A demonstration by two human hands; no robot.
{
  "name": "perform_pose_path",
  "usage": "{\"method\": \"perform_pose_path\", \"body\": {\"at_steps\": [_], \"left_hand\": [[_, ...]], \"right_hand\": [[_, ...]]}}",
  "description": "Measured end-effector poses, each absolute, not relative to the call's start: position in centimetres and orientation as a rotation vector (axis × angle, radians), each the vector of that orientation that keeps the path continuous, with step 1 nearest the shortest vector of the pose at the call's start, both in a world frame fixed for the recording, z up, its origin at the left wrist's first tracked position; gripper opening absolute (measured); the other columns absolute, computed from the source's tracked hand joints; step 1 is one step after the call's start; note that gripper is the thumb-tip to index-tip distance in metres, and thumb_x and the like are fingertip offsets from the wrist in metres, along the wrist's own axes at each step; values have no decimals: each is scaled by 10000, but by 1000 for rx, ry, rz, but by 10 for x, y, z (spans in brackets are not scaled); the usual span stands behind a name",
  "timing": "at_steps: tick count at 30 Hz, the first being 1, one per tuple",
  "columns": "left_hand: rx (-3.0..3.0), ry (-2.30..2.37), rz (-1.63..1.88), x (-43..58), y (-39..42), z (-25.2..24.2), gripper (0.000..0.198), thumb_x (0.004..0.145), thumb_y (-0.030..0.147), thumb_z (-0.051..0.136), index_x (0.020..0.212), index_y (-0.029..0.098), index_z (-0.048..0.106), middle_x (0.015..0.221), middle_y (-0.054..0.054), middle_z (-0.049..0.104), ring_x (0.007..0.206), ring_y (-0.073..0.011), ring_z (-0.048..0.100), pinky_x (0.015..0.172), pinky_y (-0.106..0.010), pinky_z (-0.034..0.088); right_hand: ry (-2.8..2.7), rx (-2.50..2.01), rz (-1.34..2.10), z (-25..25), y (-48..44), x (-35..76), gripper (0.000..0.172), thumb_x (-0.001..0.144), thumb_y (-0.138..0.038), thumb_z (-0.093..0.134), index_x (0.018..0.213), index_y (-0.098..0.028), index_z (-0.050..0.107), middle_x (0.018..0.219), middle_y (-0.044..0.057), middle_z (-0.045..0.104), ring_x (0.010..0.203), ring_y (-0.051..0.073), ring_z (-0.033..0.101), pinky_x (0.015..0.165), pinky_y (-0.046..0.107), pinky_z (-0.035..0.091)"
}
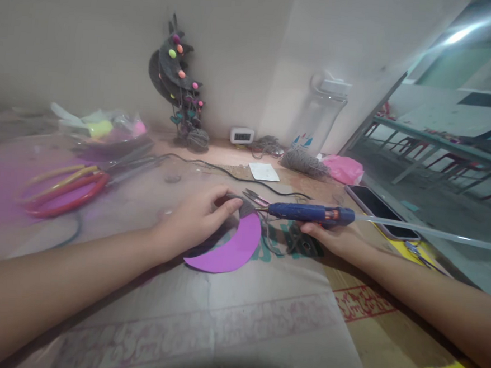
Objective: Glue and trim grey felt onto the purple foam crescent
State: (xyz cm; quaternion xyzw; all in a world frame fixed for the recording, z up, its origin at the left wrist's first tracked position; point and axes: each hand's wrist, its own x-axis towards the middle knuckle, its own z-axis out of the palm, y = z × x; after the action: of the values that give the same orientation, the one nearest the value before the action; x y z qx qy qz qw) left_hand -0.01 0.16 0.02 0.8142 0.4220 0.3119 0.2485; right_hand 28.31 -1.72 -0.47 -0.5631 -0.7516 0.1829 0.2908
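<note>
My right hand (334, 239) is wrapped round the grip of a blue glue gun (310, 213), whose nozzle points left toward a grey piece under my other hand. A clear glue stick (427, 232) trails out of the gun's back to the right. My left hand (196, 220) lies curled over a purple crescent of foam (235, 249) on the cardboard, fingertips pressing the small grey piece (246, 206) at the crescent's upper tip. A small pair of snips (253, 196) lies just beyond the fingertips.
Red and yellow scissors (66, 191) lie at left by a plastic bag of scraps (106, 129). At the back stand a dark crescent ornament with coloured beads (177, 84), a small clock (241, 135) and a clear bottle (319, 119). A phone (380, 211) lies at right.
</note>
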Motion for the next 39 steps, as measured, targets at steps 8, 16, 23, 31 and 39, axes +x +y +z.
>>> {"method": "perform_pose_path", "body": {"at_steps": [8, 16, 23, 31, 39], "left_hand": [[2210, 1134, 850, 1, 1, 1, 313, 955, 399, 410, 806, 195, 594, 817, -24, 689, 828, -206, 621, 770, -339, 442], [2225, 1139, 857, 1, 1, 2, 309, 952, 387, 417, 808, 191, 607, 841, -33, 689, 847, -209, 615, 775, -339, 437], [2217, 1145, 860, 0, 1, 1, 304, 952, 395, 416, 815, 199, 603, 843, -26, 693, 837, -208, 617, 761, -335, 440], [2231, 1102, 862, 1, 2, 1, 304, 958, 382, 415, 795, 195, 592, 801, -19, 678, 817, -200, 611, 765, -335, 432], [2138, 1099, 867, 1, 1, 1, 300, 945, 411, 421, 813, 202, 591, 787, -8, 693, 791, -195, 624, 736, -322, 450]], "right_hand": [[-1978, -1538, 549, -6, -16, 285, 330, 701, -590, 632, 767, -269, 672, 730, 19, 720, 713, 248, 681, 655, 374, 574], [-1964, -1549, 529, -8, -16, 286, 326, 705, -591, 637, 760, -272, 677, 734, 18, 724, 720, 253, 683, 654, 376, 578], [-1983, -1546, 544, -5, -16, 285, 278, 706, -551, 647, 722, -275, 679, 670, 4, 713, 662, 245, 677, 610, 366, 571], [-1976, -1610, 475, -6, -17, 285, 320, 712, -571, 636, 749, -258, 689, 706, 21, 725, 684, 255, 685, 625, 377, 573], [-1961, -1542, 444, -4, -14, 284, 320, 753, -552, 587, 671, -250, 657, 682, 12, 695, 668, 218, 653, 631, 317, 540]]}}
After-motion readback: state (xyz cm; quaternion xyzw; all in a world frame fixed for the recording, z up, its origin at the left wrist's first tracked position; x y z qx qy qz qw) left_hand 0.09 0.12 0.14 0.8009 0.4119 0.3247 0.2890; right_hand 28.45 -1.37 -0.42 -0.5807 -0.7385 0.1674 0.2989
